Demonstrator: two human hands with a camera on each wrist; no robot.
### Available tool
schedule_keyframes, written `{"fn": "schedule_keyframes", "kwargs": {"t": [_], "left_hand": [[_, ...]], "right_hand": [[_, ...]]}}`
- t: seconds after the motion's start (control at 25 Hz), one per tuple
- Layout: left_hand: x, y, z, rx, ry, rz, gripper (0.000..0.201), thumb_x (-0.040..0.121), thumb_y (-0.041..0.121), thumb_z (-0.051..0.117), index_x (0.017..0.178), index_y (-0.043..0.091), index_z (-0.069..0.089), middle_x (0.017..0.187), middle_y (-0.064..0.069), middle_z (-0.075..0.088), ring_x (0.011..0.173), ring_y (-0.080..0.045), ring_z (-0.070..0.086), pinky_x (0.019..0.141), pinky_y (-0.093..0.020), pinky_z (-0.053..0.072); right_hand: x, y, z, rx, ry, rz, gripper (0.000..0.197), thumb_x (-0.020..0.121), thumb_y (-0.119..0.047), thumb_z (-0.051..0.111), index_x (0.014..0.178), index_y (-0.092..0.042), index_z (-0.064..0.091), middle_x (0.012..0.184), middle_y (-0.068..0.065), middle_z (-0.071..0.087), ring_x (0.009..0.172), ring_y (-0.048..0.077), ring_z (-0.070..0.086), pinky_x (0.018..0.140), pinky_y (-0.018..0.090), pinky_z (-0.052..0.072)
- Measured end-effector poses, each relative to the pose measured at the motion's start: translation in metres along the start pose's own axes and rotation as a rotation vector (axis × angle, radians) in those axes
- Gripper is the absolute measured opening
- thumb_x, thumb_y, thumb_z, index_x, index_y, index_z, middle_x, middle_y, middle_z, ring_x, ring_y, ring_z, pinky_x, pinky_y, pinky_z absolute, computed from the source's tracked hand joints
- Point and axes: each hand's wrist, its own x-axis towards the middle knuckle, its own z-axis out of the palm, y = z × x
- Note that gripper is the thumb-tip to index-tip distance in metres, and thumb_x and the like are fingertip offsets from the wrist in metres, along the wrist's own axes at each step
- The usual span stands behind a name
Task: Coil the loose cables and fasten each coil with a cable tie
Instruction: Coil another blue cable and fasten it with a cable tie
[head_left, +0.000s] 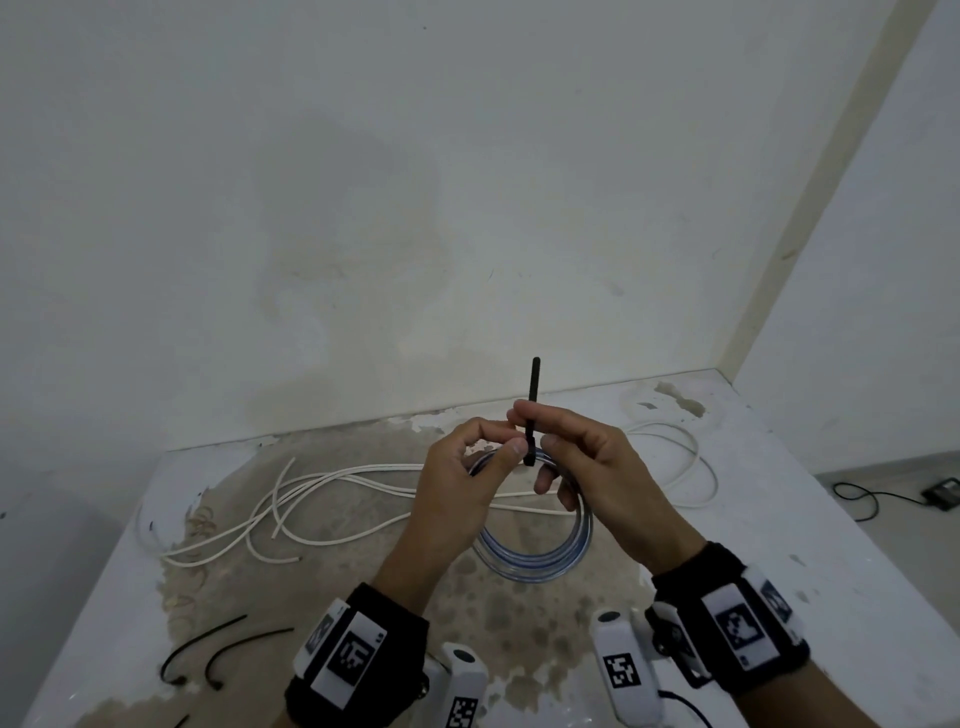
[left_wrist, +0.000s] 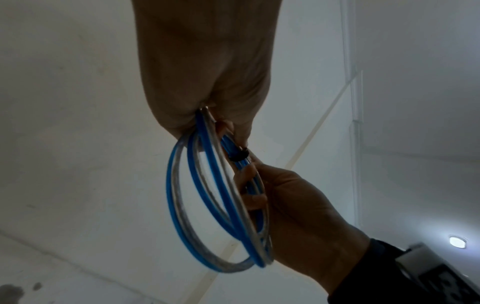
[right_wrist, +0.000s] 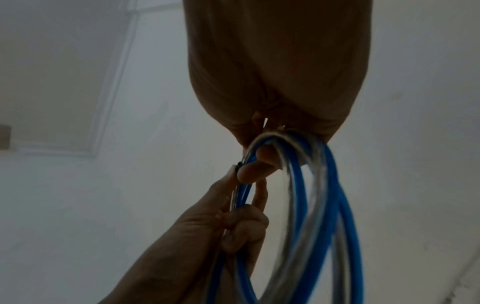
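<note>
The blue and clear coil, held above the counter, looks light and springy, so the left hand grips its bunched top while the right hand fingers pinch the stiff black cable tie near its head.

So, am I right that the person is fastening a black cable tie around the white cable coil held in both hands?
Not quite: the black cable tie goes around the blue and clear cable coil, as the left wrist view shows. The white cables lie loose on the table.
</note>
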Motion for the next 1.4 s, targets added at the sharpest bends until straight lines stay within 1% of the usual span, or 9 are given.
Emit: {"fn": "schedule_keyframes", "kwargs": {"t": [0.08,0.2,0.32,0.56,0.68,0.8,1.0,1.24,1.4], "left_hand": [[-0.001,0.001,0.001,-0.021,-0.003,-0.025,0.005,0.089,0.013,0.068,0.087,0.009,0.07,0.092,-0.003,0.075,0.06,0.003,0.06,0.062,-0.011,0.043],[-0.001,0.003,0.003,-0.035,-0.002,-0.039,0.007,0.088,0.011,0.07,0.086,0.004,0.069,0.087,-0.005,0.076,0.08,-0.008,0.071,0.073,-0.015,0.051],[0.0,0.003,0.004,-0.029,0.015,-0.062,0.008,0.087,0.009,0.07,0.086,0.002,0.069,0.086,-0.005,0.076,0.084,-0.011,0.072,0.077,-0.017,0.052],[-0.001,0.002,0.009,-0.036,0.062,-0.108,0.011,0.087,0.012,0.071,0.088,0.001,0.069,0.083,-0.005,0.075,0.08,-0.009,0.071,0.073,-0.014,0.051],[-0.003,0.0,0.011,-0.019,0.08,-0.123,0.01,0.087,0.012,0.071,0.09,0.003,0.069,0.085,-0.004,0.075,0.08,-0.008,0.071,0.073,-0.012,0.05],[-0.005,0.001,0.012,-0.002,0.125,-0.139,0.007,0.087,0.013,0.071,0.092,0.008,0.069,0.087,-0.004,0.074,0.08,-0.004,0.07,0.07,-0.007,0.047],[-0.004,0.001,0.008,0.038,0.201,-0.138,0.01,0.087,0.014,0.07,0.078,0.009,0.069,0.079,-0.002,0.074,0.082,-0.009,0.069,0.069,-0.009,0.047],[-0.006,0.008,0.012,-0.019,0.173,-0.232,0.012,0.089,0.013,0.067,0.082,0.003,0.066,0.079,-0.007,0.072,0.051,0.004,0.055,0.048,-0.01,0.037],[-0.01,0.012,0.008,-0.076,0.136,-0.245,0.013,0.093,0.013,0.064,0.082,0.006,0.064,0.068,0.004,0.067,0.041,0.003,0.049,0.047,-0.01,0.035]], "right_hand": [[-0.001,0.0,0.0,-0.072,0.001,-0.027,0.042,0.104,-0.002,0.044,0.134,-0.025,0.063,0.128,-0.013,0.068,0.068,0.015,0.062,0.051,0.027,0.044],[-0.004,0.0,-0.002,-0.138,-0.027,-0.048,0.043,0.105,-0.004,0.043,0.137,-0.027,0.06,0.131,-0.015,0.066,0.069,0.015,0.064,0.051,0.027,0.046],[-0.005,0.0,-0.001,-0.14,-0.015,-0.058,0.04,0.105,-0.007,0.043,0.137,-0.027,0.059,0.131,-0.014,0.065,0.072,0.018,0.068,0.052,0.029,0.048],[0.001,0.002,0.006,0.048,0.176,0.035,0.019,0.1,-0.02,0.06,0.117,-0.012,0.061,0.097,0.006,0.074,0.064,0.025,0.07,0.047,0.032,0.051],[0.006,0.006,0.006,-0.021,0.158,0.028,0.015,0.099,-0.02,0.062,0.096,-0.006,0.067,0.086,0.002,0.07,0.06,0.021,0.067,0.044,0.029,0.042],[0.01,0.01,0.009,-0.019,0.16,0.03,0.013,0.098,-0.019,0.064,0.091,-0.009,0.068,0.082,-0.003,0.064,0.055,0.016,0.057,0.042,0.024,0.031],[0.014,0.014,0.021,-0.035,0.191,-0.009,0.015,0.099,-0.016,0.062,0.089,-0.006,0.067,0.084,0.01,0.065,0.047,0.015,0.049,0.043,0.015,0.037],[0.026,0.02,0.027,-0.049,0.269,0.008,0.021,0.1,-0.016,0.058,0.091,0.001,0.064,0.082,0.006,0.06,0.052,0.018,0.046,0.044,0.025,0.04],[0.026,0.023,0.028,-0.024,0.268,0.029,0.019,0.1,-0.016,0.059,0.087,-0.002,0.064,0.076,0.002,0.061,0.048,0.015,0.04,0.043,0.025,0.036]]}}
